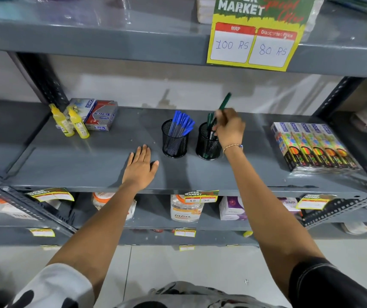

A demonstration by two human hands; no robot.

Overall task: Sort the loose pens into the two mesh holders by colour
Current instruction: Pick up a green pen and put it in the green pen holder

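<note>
From my feed the right hand [229, 127] is pinched around 1 green pen [225, 103] over the right mesh holder [208, 142], hiding its rim, the blue pens [181, 124] sit in the left holder [174, 140], left hand [141, 166] flat and empty on the shelf [89, 165].

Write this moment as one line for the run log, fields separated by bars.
step: green pen going into right holder | right hand: holds pen | left hand: flat on shelf | left holder: blue pens
</note>
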